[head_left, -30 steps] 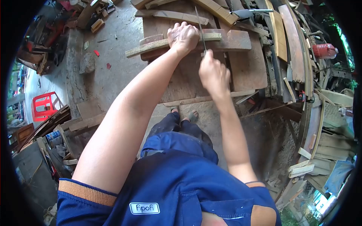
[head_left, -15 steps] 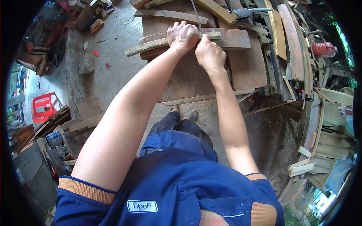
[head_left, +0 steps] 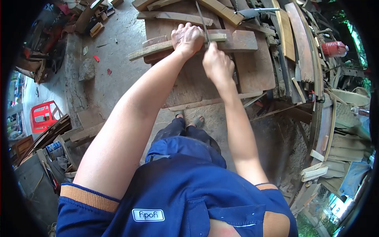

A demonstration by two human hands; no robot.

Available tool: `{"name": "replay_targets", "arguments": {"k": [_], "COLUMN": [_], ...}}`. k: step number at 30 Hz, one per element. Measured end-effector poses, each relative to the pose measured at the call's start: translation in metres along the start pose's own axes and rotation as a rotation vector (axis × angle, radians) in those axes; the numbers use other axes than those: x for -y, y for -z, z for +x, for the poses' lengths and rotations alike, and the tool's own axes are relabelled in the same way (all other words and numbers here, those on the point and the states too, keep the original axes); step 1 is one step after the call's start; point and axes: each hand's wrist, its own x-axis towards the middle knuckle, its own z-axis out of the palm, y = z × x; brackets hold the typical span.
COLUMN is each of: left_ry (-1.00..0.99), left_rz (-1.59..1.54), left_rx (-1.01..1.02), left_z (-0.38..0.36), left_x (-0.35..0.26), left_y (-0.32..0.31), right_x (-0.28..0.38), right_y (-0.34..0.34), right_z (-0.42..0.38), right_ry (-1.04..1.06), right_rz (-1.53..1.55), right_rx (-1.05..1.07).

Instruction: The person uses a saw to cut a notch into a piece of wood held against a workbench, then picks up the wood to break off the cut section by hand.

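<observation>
My left hand (head_left: 188, 39) is closed over a narrow wooden strip (head_left: 152, 49), pressing it down across a thicker wooden block (head_left: 244, 41). My right hand (head_left: 218, 65) is wrapped around the handle of a saw (head_left: 203, 19), just to the right of my left hand. The thin blade points away from me and crosses the strip close to my left fingers. Its handle is hidden inside my fist. Under the block is a brown wooden bench top (head_left: 189, 85).
Wood offcuts (head_left: 177, 16) lie on the far side of the bench. Planks (head_left: 286, 35) are piled along the right, near a bottle of red liquid (head_left: 335, 49). A red plastic chair (head_left: 43, 116) and a stone (head_left: 87, 70) are on the left.
My right hand has drawn back a little towards me with the saw, so more blade shows beyond it. My left hand still holds the strip; the whole view has shifted slightly.
</observation>
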Motion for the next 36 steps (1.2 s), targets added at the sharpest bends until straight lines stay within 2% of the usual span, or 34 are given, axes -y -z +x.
{"name": "replay_targets", "arguments": {"k": [3, 6, 9, 11, 15, 19, 21, 27, 31, 33, 36], "left_ry": [-0.023, -0.011, 0.019, 0.009, -0.008, 0.012, 0.002, -0.014, -0.002, 0.007, -0.016], "left_rz": [0.012, 0.034, 0.018, 0.023, 0.012, 0.005, 0.018, 0.008, 0.002, -0.004, 0.002], "left_rx": [-0.031, 0.001, 0.014, 0.021, -0.038, -0.019, 0.015, -0.031, -0.022, 0.012, -0.029], "left_z": [-0.001, 0.0, 0.001, -0.001, 0.0, 0.0, -0.001, -0.001, -0.003, 0.0, 0.001], "left_x": [0.004, 0.004, -0.001, 0.0, 0.003, 0.001, 0.0, 0.003, 0.0, 0.001, 0.001], "left_y": [-0.003, -0.002, 0.003, 0.003, -0.003, -0.001, 0.003, -0.002, 0.003, 0.001, -0.001], "right_x": [-0.005, -0.001, 0.007, 0.005, -0.005, -0.001, 0.004, -0.008, -0.003, 0.007, 0.0], "right_y": [0.007, 0.004, 0.003, 0.001, 0.009, 0.005, 0.001, 0.006, -0.001, 0.002, 0.002], "right_z": [-0.046, -0.026, 0.019, 0.009, -0.05, -0.006, 0.016, -0.051, -0.006, 0.014, -0.011], "right_ry": [-0.01, 0.035, -0.011, 0.018, -0.04, 0.026, -0.015, -0.023, 0.032, -0.007, 0.004], "right_rz": [-0.072, -0.05, -0.049, -0.04, -0.068, -0.039, -0.005, -0.042, -0.026, -0.036, -0.014], "right_rx": [0.046, 0.009, 0.02, -0.002, 0.106, 0.018, 0.02, 0.069, -0.002, 0.007, -0.005]}}
